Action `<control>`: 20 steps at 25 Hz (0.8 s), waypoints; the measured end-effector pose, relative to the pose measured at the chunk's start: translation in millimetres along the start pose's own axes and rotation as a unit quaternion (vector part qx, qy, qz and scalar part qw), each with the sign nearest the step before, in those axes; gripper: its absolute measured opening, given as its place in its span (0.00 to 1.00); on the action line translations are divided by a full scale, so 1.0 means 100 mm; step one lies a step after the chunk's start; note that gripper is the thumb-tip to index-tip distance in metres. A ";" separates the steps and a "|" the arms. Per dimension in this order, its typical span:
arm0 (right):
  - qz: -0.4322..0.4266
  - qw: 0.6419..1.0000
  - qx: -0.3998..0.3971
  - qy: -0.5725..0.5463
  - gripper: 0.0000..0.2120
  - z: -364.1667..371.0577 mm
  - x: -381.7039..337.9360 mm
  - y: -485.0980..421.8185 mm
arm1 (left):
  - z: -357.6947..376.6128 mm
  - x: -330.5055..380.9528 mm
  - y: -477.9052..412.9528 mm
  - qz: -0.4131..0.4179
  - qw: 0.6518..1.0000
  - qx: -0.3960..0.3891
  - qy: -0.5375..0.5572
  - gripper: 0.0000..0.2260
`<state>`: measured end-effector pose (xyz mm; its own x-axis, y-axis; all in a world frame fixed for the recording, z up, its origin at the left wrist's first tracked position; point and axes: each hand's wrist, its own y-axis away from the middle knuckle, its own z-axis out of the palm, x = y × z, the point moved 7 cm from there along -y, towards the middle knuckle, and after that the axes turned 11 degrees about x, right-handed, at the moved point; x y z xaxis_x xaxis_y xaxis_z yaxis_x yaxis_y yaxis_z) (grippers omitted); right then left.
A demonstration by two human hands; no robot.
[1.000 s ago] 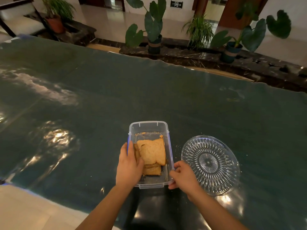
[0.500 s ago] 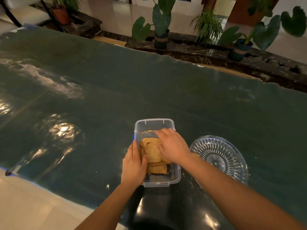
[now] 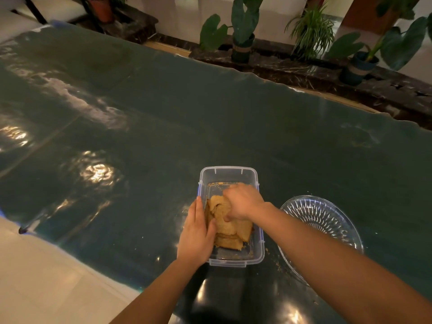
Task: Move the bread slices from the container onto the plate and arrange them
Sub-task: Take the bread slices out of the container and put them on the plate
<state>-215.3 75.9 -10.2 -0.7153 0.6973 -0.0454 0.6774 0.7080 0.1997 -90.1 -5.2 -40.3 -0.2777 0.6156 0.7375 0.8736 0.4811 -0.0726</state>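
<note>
Bread slices (image 3: pixel 228 226): a loose pile of tan slices lying in the near half of the clear container, some tipped up on edge.
Left hand (image 3: pixel 196 235): rests on the container's left wall, fingers straight and close together, thumb bent over the rim and touching the bread.
Right hand (image 3: pixel 242 202): reaches down into the container from the right, fingers curled onto the top slices. I cannot tell if it has a firm grip on one.
Container (image 3: pixel 233 260): a clear plastic box with no lid, near the front edge of the table. Its far half holds only crumbs.
Plate (image 3: pixel 327 218): a clear glass plate with cut lines like a star, just right of the container. No bread is on it. The right arm crosses over its near side.
Table (image 3: pixel 233 125): wide, covered in a shiny dark green sheet that shows bright spots of light. A few crumbs lie by the container.
Floor (image 3: pixel 46 277): pale tiles, low on the left.
Ledge (image 3: pixel 327 71): dark stone past the far table edge.
Potted plants (image 3: pixel 242 26): several big leafy ones stand along the ledge.
</note>
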 end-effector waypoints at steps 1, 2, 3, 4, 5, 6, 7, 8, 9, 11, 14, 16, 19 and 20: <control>0.000 1.000 0.013 -0.007 0.24 -0.01 0.00 0.02 | 0.00 0.00 0.00 0.001 1.000 0.001 0.001 0.31; 0.004 1.000 0.022 -0.020 0.25 -0.01 0.00 0.04 | 0.00 0.00 0.00 0.002 1.000 0.003 0.003 0.31; 0.011 0.999 0.028 -0.038 0.25 -0.01 0.01 0.08 | 0.00 0.01 0.00 0.002 1.000 0.004 0.004 0.30; 0.017 0.998 0.033 -0.057 0.24 -0.01 0.01 0.11 | 0.00 0.00 0.00 0.001 1.000 0.005 0.005 0.30; 0.017 0.997 0.039 -0.070 0.21 -0.01 0.01 0.14 | 0.00 -0.01 0.00 -0.001 1.000 0.006 0.005 0.30; 0.015 0.996 0.046 -0.076 0.19 0.00 0.00 0.17 | 0.00 -0.02 0.00 -0.003 1.000 0.006 0.006 0.30; 0.016 0.995 0.051 -0.081 0.17 -0.01 0.00 0.20 | 0.00 -0.03 0.00 -0.005 1.000 0.007 0.009 0.31; 0.025 0.994 0.053 -0.091 0.16 -0.02 0.02 0.23 | 0.00 -0.04 0.00 -0.009 1.000 0.008 0.013 0.31; 0.041 0.992 0.054 -0.107 0.17 -0.05 0.05 0.26 | 0.00 -0.06 0.00 -0.012 1.000 0.008 0.018 0.31; 0.097 0.982 0.062 -0.150 0.18 -0.17 0.18 0.32 | 0.01 -0.08 0.00 -0.017 1.000 0.006 0.025 0.32; 0.180 0.955 0.093 -0.217 0.21 -0.43 0.47 0.48 | 0.01 -0.08 0.00 -0.018 1.000 0.005 0.021 0.33; 0.217 0.930 0.120 -0.271 0.22 -0.61 0.70 0.68 | 0.01 -0.07 0.00 -0.016 1.000 0.005 0.017 0.33; 0.280 0.873 0.180 -0.357 0.19 -0.75 1.16 1.12 | 0.00 -0.05 0.00 -0.012 1.000 0.005 0.007 0.31; 0.303 0.854 0.194 -0.376 0.17 -0.74 1.33 1.29 | 0.00 -0.04 0.00 -0.011 1.000 0.006 0.006 0.30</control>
<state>-235.5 251.2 81.7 0.0009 0.7203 -0.6937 0.9943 0.0732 0.0774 -88.9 -8.1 -43.5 -0.2912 0.5980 0.7468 0.8631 0.5010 -0.0646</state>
